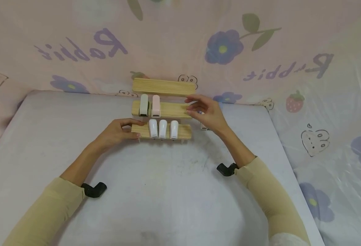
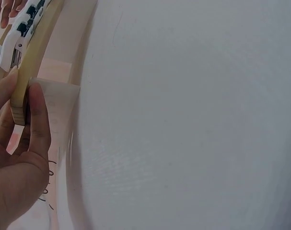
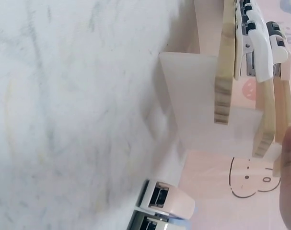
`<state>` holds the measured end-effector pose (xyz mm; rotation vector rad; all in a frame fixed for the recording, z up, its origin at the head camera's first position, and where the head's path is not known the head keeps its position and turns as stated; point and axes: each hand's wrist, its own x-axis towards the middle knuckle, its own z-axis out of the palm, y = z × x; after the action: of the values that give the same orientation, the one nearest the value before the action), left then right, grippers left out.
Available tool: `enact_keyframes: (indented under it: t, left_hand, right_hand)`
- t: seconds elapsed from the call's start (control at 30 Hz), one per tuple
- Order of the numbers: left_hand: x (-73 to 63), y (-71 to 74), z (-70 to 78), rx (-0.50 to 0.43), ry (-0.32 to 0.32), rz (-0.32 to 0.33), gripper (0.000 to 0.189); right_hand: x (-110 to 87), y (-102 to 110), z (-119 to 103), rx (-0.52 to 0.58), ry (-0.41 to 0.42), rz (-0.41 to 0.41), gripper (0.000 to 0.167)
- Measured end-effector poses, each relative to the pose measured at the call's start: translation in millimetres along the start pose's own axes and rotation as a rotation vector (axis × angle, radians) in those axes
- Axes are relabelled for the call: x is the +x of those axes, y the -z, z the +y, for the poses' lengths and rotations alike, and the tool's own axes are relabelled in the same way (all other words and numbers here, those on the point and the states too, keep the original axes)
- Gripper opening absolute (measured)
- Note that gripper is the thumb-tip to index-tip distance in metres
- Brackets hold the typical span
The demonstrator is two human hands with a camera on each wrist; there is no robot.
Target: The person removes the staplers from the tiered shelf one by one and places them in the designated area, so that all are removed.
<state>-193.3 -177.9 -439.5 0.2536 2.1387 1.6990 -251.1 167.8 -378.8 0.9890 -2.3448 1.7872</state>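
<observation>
A tiered rack has three wooden boards on translucent side panels (image 3: 193,96). My left hand (image 1: 114,133) pinches the left end of the front board (image 1: 184,131), its thumb and fingers on opposite faces. On that board stand three white mini staplers (image 1: 163,129). The middle board (image 1: 174,110) carries a pale green stapler (image 1: 144,104) and a pink stapler (image 1: 156,105). My right hand (image 1: 208,114) is at the right end of the middle board, thumb and fingers apart with nothing between them. The back board (image 1: 165,86) bears nothing.
More small staplers (image 3: 171,199) lie on the white tabletop (image 1: 155,198), right of the rack and partly behind my right hand. A printed curtain (image 1: 174,41) hangs behind and along the sides. Black angled pieces (image 1: 95,190) stick out at both sleeve cuffs.
</observation>
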Motion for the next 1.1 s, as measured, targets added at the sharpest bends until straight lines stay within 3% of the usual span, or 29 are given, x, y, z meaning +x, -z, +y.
enact_keyframes:
  t: [0.57, 1.1]
  left_hand:
    - [1.1, 0.7, -0.9, -0.008, 0.009, 0.009, 0.052]
    - [1.1, -0.6, -2.9, -0.023, 0.018, 0.003, 0.052]
  right_hand:
    - [19.1, -26, -8, 0.058, -0.026, -0.087, 0.049]
    - [28.0, -46, -7, 0.058, 0.004, -0.141, 0.053]
